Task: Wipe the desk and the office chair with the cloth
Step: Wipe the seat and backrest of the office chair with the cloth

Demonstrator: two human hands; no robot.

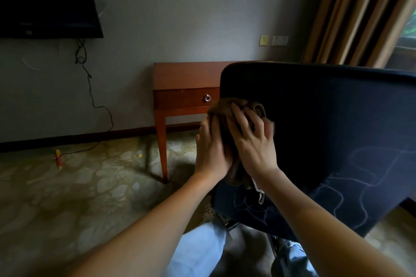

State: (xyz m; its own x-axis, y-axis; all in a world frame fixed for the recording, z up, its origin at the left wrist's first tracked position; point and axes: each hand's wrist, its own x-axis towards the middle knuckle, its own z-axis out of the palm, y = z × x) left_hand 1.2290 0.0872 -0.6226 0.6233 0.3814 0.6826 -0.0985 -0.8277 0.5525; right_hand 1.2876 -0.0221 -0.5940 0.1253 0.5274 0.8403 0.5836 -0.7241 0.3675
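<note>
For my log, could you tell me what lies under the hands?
A crumpled brown cloth, pressed against the dark blue fabric chair; the chair surface beneath it is covered.
</note>
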